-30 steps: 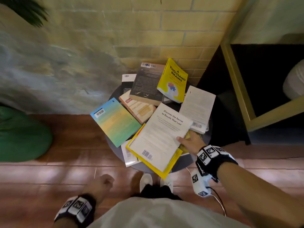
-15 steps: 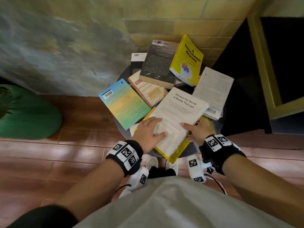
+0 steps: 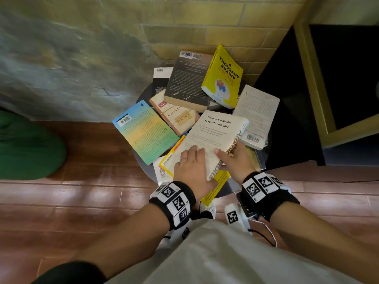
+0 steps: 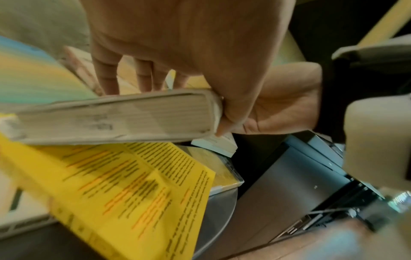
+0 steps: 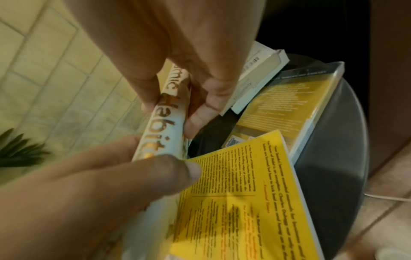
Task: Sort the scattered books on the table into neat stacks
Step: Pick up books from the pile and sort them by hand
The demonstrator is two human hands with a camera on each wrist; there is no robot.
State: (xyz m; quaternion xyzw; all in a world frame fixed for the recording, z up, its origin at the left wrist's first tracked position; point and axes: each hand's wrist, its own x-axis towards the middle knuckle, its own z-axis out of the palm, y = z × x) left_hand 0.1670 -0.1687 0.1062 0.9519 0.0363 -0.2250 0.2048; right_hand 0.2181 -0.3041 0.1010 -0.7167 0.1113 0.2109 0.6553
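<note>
Several books lie scattered on a small round dark table (image 3: pixel 143 93). Nearest me is a white book (image 3: pixel 215 132), back cover up, its spine reading "Atomic Habits" (image 5: pixel 164 119). My left hand (image 3: pixel 194 154) grips its near end, fingers on the cover and thumb under the spine (image 4: pixel 219 130). My right hand (image 3: pixel 225 155) holds the spine edge, thumb on top and fingers beneath. The spine side is raised off a yellow book (image 3: pixel 217 185) lying under it (image 4: pixel 122 184).
Around it lie a blue-green book (image 3: pixel 145 132), a beige book (image 3: pixel 178 115), a dark grey book (image 3: pixel 188 78), the yellow "A Thousand Brains" (image 3: pixel 223 76) and a white book (image 3: pixel 256 115). A brick wall stands behind, a dark cabinet (image 3: pixel 287 119) at right, a green cushion (image 3: pixel 26 146) on the floor at left.
My left hand came up from beside my leg onto the white book. Both hands now hold it, and its spine edge has tilted up off the yellow book.
</note>
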